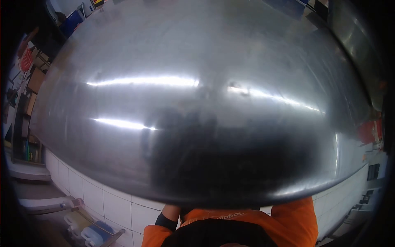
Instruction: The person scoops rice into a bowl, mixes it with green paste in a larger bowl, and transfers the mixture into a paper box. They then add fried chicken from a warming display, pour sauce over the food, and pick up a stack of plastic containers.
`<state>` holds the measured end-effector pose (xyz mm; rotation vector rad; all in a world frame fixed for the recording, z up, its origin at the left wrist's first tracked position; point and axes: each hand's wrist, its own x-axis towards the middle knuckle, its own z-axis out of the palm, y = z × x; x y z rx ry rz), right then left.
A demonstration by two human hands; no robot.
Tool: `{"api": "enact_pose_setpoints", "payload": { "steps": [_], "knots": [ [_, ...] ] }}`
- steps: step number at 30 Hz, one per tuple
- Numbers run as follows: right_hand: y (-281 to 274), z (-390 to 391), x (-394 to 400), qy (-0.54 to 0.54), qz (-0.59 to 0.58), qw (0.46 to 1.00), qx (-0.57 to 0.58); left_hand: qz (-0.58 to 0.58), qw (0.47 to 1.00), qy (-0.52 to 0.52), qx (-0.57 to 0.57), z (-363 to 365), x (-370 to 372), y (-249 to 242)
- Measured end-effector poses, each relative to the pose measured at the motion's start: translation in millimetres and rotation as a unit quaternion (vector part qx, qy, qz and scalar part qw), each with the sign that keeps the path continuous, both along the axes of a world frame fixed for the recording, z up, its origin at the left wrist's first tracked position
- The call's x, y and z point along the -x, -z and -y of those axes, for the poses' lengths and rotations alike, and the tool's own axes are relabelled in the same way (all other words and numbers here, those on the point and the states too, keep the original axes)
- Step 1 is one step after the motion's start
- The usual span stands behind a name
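Observation:
A large, shiny metal tabletop (123, 103) fills most of the head view, with bright light streaks and a dark reflection on it. Below its near edge shows my body in an orange top with dark parts. One bare forearm with a dark band reaches up to the table edge at the lower left, and its hand is hidden beneath the edge. An orange sleeve at the lower right also meets the edge, with that hand out of sight. What either hand touches cannot be seen.
White floor tiles (90, 190) run below the table. Plastic jugs (94, 235) stand at the lower left. Shelves with boxes (36, 79) line the left side. A red object (371, 131) is beyond the right edge, and blue containers (71, 23) are at the upper left.

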<state>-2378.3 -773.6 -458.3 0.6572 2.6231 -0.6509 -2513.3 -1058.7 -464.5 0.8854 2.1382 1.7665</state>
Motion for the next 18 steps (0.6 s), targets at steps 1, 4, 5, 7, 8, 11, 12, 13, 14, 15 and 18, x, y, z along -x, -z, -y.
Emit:
{"api": "enact_pose_setpoints", "payload": {
  "steps": [1, 4, 5, 7, 8, 11, 12, 13, 14, 15, 18],
  "knots": [
    [4, 0, -1, -0.004, -0.004, 1.000, -0.004, -0.001, 1.000, 0.014, 0.010, 4, 0, 34],
    [10, 3, -2, -0.007, -0.011, 1.000, 0.000, 0.003, 0.999, 0.027, 0.034, -5, -6, 12],
    [8, 2, 2, -0.005, -0.009, 1.000, 0.006, 0.006, 0.999, 0.026, 0.044, -9, -6, -4],
    [3, 4, 0, -0.006, 0.001, 1.000, 0.014, -0.002, 0.997, 0.054, 0.049, -5, -9, 2],
    [1, 4, -1, -0.005, 0.002, 1.000, 0.019, -0.010, 0.995, 0.085, 0.054, -1, -12, 7],
    [2, 7, 2, -0.009, -0.005, 1.000, 0.021, -0.042, 0.981, 0.179, 0.066, 3, -13, 20],
    [2, 9, 7, -0.010, -0.002, 1.000, 0.025, -0.043, 0.981, 0.178, 0.065, -1, -12, 12],
    [0, 8, 3, -0.012, -0.001, 1.000, 0.028, -0.052, 0.987, 0.145, 0.047, -4, -13, 4],
    [-1, 8, 2, -0.012, 0.001, 0.999, 0.034, -0.059, 0.991, 0.112, 0.031, -7, -15, -12],
    [-1, 9, 4, -0.013, 0.002, 0.999, 0.039, -0.067, 0.994, 0.083, 0.018, -8, -16, -28],
    [-5, 9, 3, -0.007, 0.007, 0.999, 0.052, -0.081, 0.996, 0.025, -0.018, -11, -17, -37]
  ]
}}
